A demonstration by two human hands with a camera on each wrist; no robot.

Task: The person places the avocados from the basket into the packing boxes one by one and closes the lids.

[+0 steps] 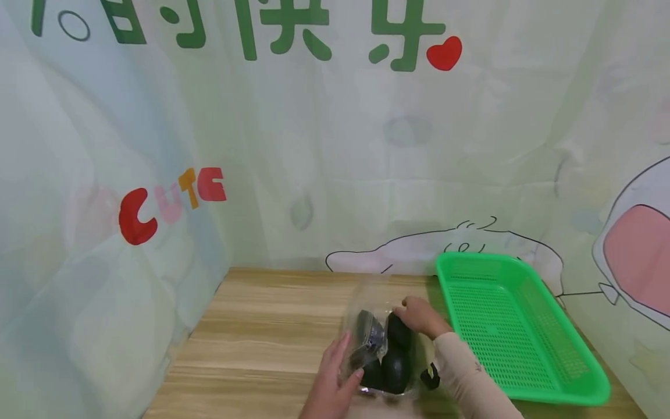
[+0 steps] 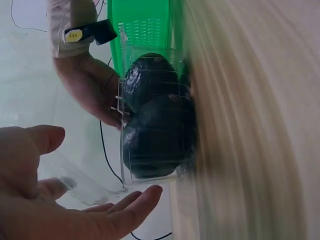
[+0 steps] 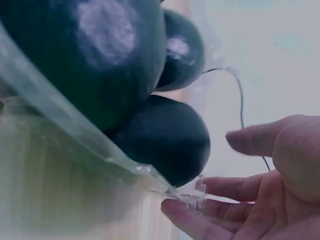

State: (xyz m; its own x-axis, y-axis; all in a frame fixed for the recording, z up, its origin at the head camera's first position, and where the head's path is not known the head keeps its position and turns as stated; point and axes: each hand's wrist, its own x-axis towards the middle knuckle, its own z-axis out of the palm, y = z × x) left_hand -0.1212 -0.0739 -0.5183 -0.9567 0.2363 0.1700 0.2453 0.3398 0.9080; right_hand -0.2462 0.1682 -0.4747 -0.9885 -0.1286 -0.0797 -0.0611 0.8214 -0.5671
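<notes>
Several dark avocados (image 1: 396,370) lie in a clear plastic box (image 2: 126,175) on the wooden table. Its clear lid (image 1: 369,291) appears to stand open toward the back wall. My left hand (image 1: 331,381) is at the box's left side, thumb by the front edge. The left wrist view shows that hand (image 2: 75,210) with thumb and fingers spread, fingertips close to a box corner. My right hand (image 1: 421,317) reaches the box's far right corner beside an avocado. Up close, the right hand's fingers (image 3: 235,190) touch the clear rim, with the thumb apart from it.
A green plastic basket (image 1: 567,326) with a perforated bottom stands right of the box, near the right forearm. The wooden table (image 1: 251,337) extends to the left. Behind it hangs a printed cloth (image 1: 335,145). A black strap (image 1: 430,377) is around my right wrist.
</notes>
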